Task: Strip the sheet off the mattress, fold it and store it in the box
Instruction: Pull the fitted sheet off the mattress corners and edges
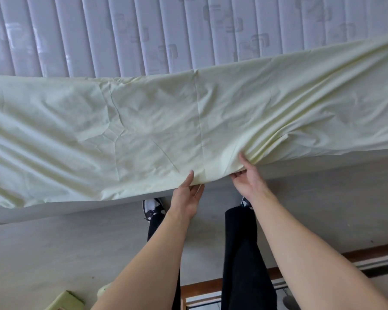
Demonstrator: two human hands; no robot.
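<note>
both hands, left hand (187, 195), right hand (248, 180), pinching sheet (143, 130) edge over mattress (121, 41)

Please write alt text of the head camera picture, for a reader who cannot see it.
Two bare hands hold the near edge of a pale yellow sheet at the side of a mattress: the left hand and the right hand each grip it, thumb on top. The quilted mattress is already bare beyond the sheet, and the person's legs and shoes stand on the grey floor.

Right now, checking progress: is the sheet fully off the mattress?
No, the sheet covers the near part of the mattress, and both hands grip its edge.
</note>
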